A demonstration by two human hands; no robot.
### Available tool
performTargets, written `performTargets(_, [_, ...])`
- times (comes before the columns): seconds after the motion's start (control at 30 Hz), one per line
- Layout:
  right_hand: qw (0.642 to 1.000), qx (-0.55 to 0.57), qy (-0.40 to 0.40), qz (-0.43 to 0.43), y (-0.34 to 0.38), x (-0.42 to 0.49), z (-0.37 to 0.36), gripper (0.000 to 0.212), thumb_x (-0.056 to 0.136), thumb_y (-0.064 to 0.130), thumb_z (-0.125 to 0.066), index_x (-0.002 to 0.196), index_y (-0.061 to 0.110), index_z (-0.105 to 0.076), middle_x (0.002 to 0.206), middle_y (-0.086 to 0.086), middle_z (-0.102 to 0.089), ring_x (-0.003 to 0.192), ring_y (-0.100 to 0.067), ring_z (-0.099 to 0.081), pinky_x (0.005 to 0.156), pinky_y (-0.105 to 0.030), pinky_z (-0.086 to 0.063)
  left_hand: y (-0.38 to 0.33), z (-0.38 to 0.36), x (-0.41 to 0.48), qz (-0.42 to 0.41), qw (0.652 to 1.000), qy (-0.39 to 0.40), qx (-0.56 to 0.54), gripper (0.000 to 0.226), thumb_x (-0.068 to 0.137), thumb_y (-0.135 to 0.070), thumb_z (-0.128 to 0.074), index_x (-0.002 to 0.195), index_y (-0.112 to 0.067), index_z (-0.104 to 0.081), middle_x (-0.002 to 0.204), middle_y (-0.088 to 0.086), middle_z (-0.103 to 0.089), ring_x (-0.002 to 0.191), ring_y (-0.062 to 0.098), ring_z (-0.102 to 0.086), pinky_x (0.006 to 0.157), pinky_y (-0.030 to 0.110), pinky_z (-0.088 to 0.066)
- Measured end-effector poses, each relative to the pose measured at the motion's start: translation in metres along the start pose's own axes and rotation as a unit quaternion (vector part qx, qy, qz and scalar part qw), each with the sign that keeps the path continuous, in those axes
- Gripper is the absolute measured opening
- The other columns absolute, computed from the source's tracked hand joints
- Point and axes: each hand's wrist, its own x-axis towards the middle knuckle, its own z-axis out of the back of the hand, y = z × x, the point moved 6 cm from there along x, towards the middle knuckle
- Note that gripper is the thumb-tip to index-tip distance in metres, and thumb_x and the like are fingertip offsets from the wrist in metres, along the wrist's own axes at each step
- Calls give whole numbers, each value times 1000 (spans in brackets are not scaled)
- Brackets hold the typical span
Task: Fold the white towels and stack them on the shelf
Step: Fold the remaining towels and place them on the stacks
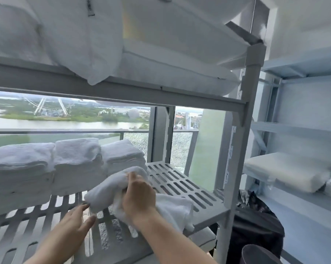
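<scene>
1. Up close, the right hand (138, 195) is clamped on a loose white towel (111, 189), fingers curled into the bunched cloth, holding it just above the slatted shelf (181, 185).
2. The towel is not folded: one thick roll of it juts toward the left, and the rest spills down and to the right, lying on the shelf's front edge and hanging partly over it.
3. The left hand (75, 223) is open, fingers spread and held flat, holding nothing. Its fingertips sit just beside the lower left end of the towel; whether they touch the cloth I cannot tell.
4. Three stacks of folded white towels (73, 164) stand side by side along the back left of the same shelf, touching one another. The held towel is right in front of the rightmost stack.
5. The right part of the shelf, between the stacks and the grey upright post (237, 149), shows bare slats.
6. On the shelf above lie white pillows (81, 39), one corner drooping over the front rail.
7. To the right stands a second shelving unit (301, 130) with a wrapped white bundle (286, 170) on one level.
8. Behind the shelves is a window (65, 119) onto water, greenery and a balcony rail.
9. A dark bag (256, 223) sits low beside the post.
</scene>
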Motion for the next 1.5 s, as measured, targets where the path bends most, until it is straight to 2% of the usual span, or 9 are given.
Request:
performTargets(0.27, [923,349,147,-70,91,3,-10,18,77,29,-53,91,25,-64,78,-2,-67,71,-25,-64,65,-45,-60,23,89,-36,-62,967,-221,-114,117,74,-90,-39,151,-2,-36,150,24,-44,135,40,-45,113,40,-33])
performTargets(0.5, [764,577,281,-70,172,-18,-38,37,79,3,-61,112,17,-69,98,-8,-64,86,-24,-59,78,-37,-47,67,183,-61,-62,949,-296,-93,44,95,-50,-42,127,-22,-53,112,15,-64,100,39,-60,78,43,-43])
performTargets(0.7, [924,351,115,-100,190,-26,-54,15,82,13,-65,93,14,-74,85,-6,-74,78,-20,-66,73,-37,-54,117,201,-88,28,953,-297,-50,33,103,-32,-46,125,-12,-62,102,22,-71,90,43,-66,69,37,-38])
performTargets(0.93, [920,376,93,-61,220,-14,-36,13,81,28,-64,72,24,-71,55,14,-61,54,-7,-54,59,-26,-41,121,278,-76,66,938,-341,-9,28,96,-46,-55,110,-25,-66,96,11,-72,90,36,-64,70,34,-37])
performTargets(1.1, [992,97,75,19,221,-26,-18,31,90,27,-60,120,23,-66,107,-2,-72,104,-24,-66,85,-31,-52,108,279,-67,98,946,-306,45,25,90,-41,-63,93,-19,-74,83,11,-70,84,35,-63,69,34,-43])
performTargets(1.2, [990,100,21,95,239,-67,-11,31,87,50,-54,103,29,-71,98,3,-65,93,-22,-65,77,-34,-53,109,279,-65,140,948,-282,46,24,89,-40,-63,86,-19,-74,76,8,-67,81,34,-63,68,34,-47])
performTargets(1.3, [976,-23,195,95,242,-101,-38,67,70,70,-56,127,34,-55,115,-1,-53,107,-26,-56,88,-41,-49,108,281,-65,174,946,-267,62,20,86,-39,-65,87,-22,-76,82,9,-71,81,32,-64,67,32,-46])
performTargets(1.4, [952,-28,296,69,226,-102,-49,72,84,39,-62,147,40,-27,131,-8,-50,115,-30,-56,94,-41,-48,113,283,-65,213,943,-249,63,23,86,-39,-65,89,-19,-76,85,10,-71,80,32,-64,66,32,-46])
performTargets(1.5, [940,147,304,46,219,-86,-38,63,85,14,-58,143,37,-48,128,-7,-63,111,-25,-63,93,-35,-54,125,280,-67,290,930,-215,-76,36,86,-39,-72,94,-4,-73,86,16,-72,80,32,-69,70,38,-57])
